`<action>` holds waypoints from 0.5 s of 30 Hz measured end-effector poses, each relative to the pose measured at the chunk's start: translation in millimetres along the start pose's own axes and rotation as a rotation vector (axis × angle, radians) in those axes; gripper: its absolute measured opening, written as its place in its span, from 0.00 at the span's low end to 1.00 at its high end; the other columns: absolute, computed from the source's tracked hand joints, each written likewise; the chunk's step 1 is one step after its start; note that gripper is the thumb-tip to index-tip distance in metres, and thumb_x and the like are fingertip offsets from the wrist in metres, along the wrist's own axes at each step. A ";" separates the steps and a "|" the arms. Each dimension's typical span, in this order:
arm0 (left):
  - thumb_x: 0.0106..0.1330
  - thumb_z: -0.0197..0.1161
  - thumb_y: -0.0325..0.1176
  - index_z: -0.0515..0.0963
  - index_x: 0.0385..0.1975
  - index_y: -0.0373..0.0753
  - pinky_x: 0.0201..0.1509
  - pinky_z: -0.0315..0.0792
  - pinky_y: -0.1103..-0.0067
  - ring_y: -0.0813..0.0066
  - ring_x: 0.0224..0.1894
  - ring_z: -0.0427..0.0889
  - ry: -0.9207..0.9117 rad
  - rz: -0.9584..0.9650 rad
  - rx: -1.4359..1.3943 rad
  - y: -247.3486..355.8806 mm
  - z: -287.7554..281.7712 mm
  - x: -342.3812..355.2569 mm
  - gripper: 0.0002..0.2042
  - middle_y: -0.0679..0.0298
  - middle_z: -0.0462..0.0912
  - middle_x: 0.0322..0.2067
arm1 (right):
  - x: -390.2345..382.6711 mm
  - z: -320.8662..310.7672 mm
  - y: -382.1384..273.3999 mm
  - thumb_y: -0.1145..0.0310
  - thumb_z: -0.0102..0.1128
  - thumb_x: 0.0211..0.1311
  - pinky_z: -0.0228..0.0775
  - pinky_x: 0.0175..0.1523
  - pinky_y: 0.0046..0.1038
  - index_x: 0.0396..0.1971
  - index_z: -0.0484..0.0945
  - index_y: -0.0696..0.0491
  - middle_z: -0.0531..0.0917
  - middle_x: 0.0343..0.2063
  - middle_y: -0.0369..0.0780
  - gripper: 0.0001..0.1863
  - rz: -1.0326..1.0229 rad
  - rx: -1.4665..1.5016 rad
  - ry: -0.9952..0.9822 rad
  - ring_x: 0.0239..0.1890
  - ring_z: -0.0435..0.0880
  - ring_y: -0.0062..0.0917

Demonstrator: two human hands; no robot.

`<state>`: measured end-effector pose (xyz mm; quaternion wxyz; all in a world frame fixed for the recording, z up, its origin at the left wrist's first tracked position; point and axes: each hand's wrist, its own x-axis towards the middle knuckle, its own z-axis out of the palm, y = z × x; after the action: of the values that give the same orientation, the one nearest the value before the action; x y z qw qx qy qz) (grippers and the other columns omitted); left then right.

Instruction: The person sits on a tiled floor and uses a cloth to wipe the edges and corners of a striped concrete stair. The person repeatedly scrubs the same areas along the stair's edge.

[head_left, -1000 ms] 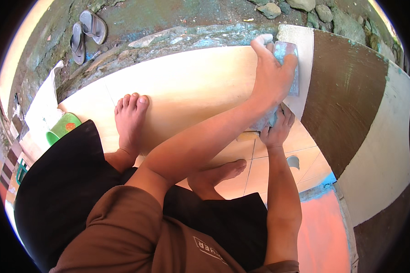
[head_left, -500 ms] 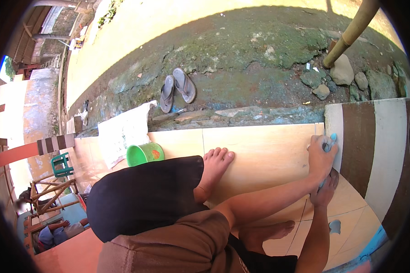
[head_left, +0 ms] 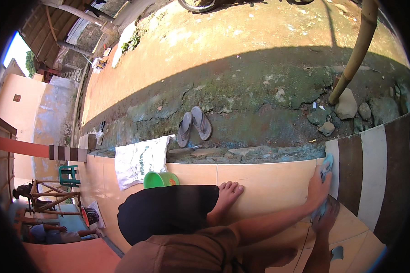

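Observation:
At the tiled floor's right end, my left hand (head_left: 319,184) reaches to the foot of the brown-and-white striped low wall (head_left: 351,173). Its fingers are closed on a light-blue soft piece (head_left: 327,163), which lies against the wall near the floor's outer corner. Whether it is cloth or sponge, I cannot tell. My right hand (head_left: 325,219) is low beside the left wrist, fingers bent toward the wall base. Something light blue (head_left: 320,209) shows at its thumb side, mostly covered. A small blue-grey piece (head_left: 336,253) lies on the tiles (head_left: 271,179) by my right forearm.
Left of my bare foot stands a green bucket (head_left: 161,180), beside a white printed sack (head_left: 141,159). Grey sandals (head_left: 194,126) lie on the mossy ground below the floor edge. A bamboo pole (head_left: 355,54) rises by stones (head_left: 346,104). Far left are a green stool (head_left: 69,176) and another person (head_left: 59,234).
The view has tilted, so the floor and hands sit lower in the picture. My left hand has slid slightly outward along the wall base, and more of the light-blue piece shows.

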<state>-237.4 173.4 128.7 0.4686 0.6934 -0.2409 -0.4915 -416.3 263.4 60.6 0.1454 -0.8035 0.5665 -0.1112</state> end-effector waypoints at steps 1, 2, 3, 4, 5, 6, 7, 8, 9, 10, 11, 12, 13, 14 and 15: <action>0.74 0.54 0.37 0.71 0.57 0.36 0.41 0.71 0.67 0.65 0.34 0.78 -0.024 0.022 -0.048 -3.1 7.5 -2.1 0.17 0.53 0.79 0.31 | 0.2 -7.3 0.5 0.52 0.48 0.61 0.54 0.68 0.60 0.60 0.68 0.61 0.69 0.60 0.57 0.33 0.011 0.012 -0.023 0.63 0.64 0.61; 0.74 0.53 0.36 0.71 0.58 0.36 0.43 0.71 0.67 0.65 0.36 0.77 -0.054 0.026 -0.085 -6.5 12.9 -2.8 0.17 0.53 0.79 0.33 | 0.8 -12.7 0.8 0.52 0.48 0.62 0.54 0.68 0.60 0.60 0.67 0.62 0.68 0.61 0.58 0.33 0.020 0.026 -0.046 0.64 0.63 0.62; 0.74 0.53 0.36 0.70 0.59 0.36 0.45 0.70 0.68 0.66 0.38 0.77 -0.083 0.030 -0.122 -9.9 18.0 -3.6 0.18 0.54 0.79 0.35 | 1.6 -15.5 1.7 0.51 0.47 0.62 0.54 0.68 0.60 0.60 0.67 0.62 0.68 0.61 0.57 0.34 0.027 0.025 -0.045 0.64 0.63 0.61; 0.74 0.53 0.36 0.70 0.60 0.36 0.48 0.70 0.68 0.65 0.41 0.77 -0.116 0.015 -0.146 -9.6 18.2 -6.2 0.18 0.53 0.78 0.39 | 1.1 -18.4 1.0 0.50 0.47 0.62 0.54 0.68 0.60 0.60 0.67 0.62 0.68 0.61 0.57 0.34 0.031 0.029 -0.046 0.64 0.63 0.61; 0.74 0.53 0.35 0.69 0.61 0.35 0.52 0.69 0.69 0.65 0.44 0.77 -0.116 0.055 -0.153 -8.9 19.4 -6.6 0.19 0.53 0.77 0.43 | 1.0 -20.2 0.7 0.50 0.46 0.63 0.54 0.68 0.59 0.61 0.67 0.62 0.68 0.61 0.56 0.34 0.034 0.034 -0.048 0.64 0.63 0.60; 0.73 0.53 0.34 0.68 0.62 0.35 0.55 0.69 0.70 0.64 0.47 0.76 -0.117 0.096 -0.159 -8.4 20.4 -7.1 0.20 0.53 0.76 0.47 | 1.2 -21.2 0.8 0.49 0.46 0.63 0.54 0.68 0.59 0.61 0.67 0.62 0.68 0.61 0.56 0.35 0.045 0.030 -0.054 0.64 0.63 0.60; 0.73 0.53 0.34 0.67 0.64 0.34 0.58 0.67 0.70 0.63 0.51 0.75 -0.082 0.191 -0.150 -14.6 24.1 -5.0 0.21 0.52 0.74 0.50 | 1.1 -22.3 -0.3 0.49 0.46 0.63 0.53 0.68 0.59 0.61 0.67 0.62 0.69 0.61 0.56 0.35 0.053 0.027 -0.061 0.64 0.64 0.60; 0.73 0.53 0.33 0.66 0.65 0.34 0.62 0.65 0.70 0.62 0.55 0.73 -0.072 0.231 -0.133 -20.9 24.3 -1.2 0.22 0.52 0.72 0.54 | 1.7 -21.3 -1.5 0.48 0.46 0.63 0.53 0.69 0.59 0.61 0.67 0.61 0.69 0.61 0.55 0.35 0.056 0.029 -0.073 0.64 0.64 0.59; 0.73 0.53 0.33 0.64 0.66 0.33 0.65 0.63 0.70 0.61 0.58 0.72 -0.063 0.271 -0.117 -27.0 24.6 2.8 0.23 0.51 0.70 0.57 | 2.9 -19.9 -2.2 0.48 0.46 0.63 0.53 0.69 0.59 0.61 0.67 0.62 0.69 0.61 0.55 0.35 0.040 0.035 -0.064 0.64 0.64 0.59; 0.73 0.53 0.32 0.63 0.67 0.33 0.68 0.61 0.70 0.59 0.61 0.70 -0.089 0.253 -0.100 -30.1 24.1 5.6 0.24 0.50 0.67 0.60 | 2.6 -20.2 -2.1 0.48 0.46 0.63 0.52 0.69 0.59 0.61 0.67 0.62 0.69 0.61 0.56 0.36 0.027 0.038 -0.059 0.64 0.64 0.59; 0.73 0.53 0.32 0.62 0.68 0.33 0.69 0.60 0.69 0.58 0.63 0.68 -0.093 0.251 -0.080 -32.6 25.2 6.9 0.25 0.50 0.66 0.61 | 2.1 -20.2 -2.2 0.48 0.46 0.62 0.52 0.69 0.59 0.61 0.67 0.62 0.69 0.61 0.56 0.36 0.014 0.040 -0.053 0.64 0.64 0.59; 0.74 0.53 0.33 0.61 0.69 0.33 0.71 0.58 0.69 0.58 0.65 0.67 -0.096 0.252 -0.057 -35.3 25.6 8.6 0.25 0.49 0.65 0.63 | 1.1 -18.7 -2.2 0.47 0.46 0.62 0.52 0.69 0.59 0.61 0.67 0.62 0.69 0.61 0.56 0.36 0.018 0.039 -0.054 0.65 0.63 0.59; 0.74 0.53 0.33 0.60 0.70 0.34 0.72 0.58 0.68 0.57 0.66 0.67 -0.080 0.268 -0.034 -32.6 27.4 9.3 0.26 0.49 0.66 0.63 | -0.8 -17.1 -0.6 0.47 0.47 0.62 0.52 0.69 0.59 0.61 0.66 0.62 0.69 0.61 0.56 0.37 0.024 0.035 -0.055 0.65 0.63 0.59; 0.75 0.53 0.33 0.58 0.71 0.34 0.72 0.56 0.67 0.56 0.67 0.66 -0.091 0.235 -0.069 -30.1 28.2 9.5 0.27 0.48 0.66 0.63 | -1.7 -15.3 0.6 0.47 0.47 0.61 0.51 0.70 0.59 0.62 0.66 0.62 0.69 0.61 0.56 0.37 0.031 0.032 -0.056 0.65 0.63 0.59; 0.75 0.53 0.34 0.57 0.72 0.35 0.73 0.55 0.67 0.56 0.68 0.64 -0.100 0.201 -0.102 -27.7 28.6 9.3 0.27 0.48 0.66 0.64 | -1.7 -13.6 1.9 0.47 0.48 0.61 0.51 0.70 0.59 0.62 0.66 0.62 0.69 0.61 0.56 0.38 0.012 0.059 -0.046 0.65 0.63 0.60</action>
<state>-263.2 166.5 97.7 0.5375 0.6155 -0.3072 -0.4877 -423.1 262.9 72.6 0.1826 -0.7978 0.5644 -0.1082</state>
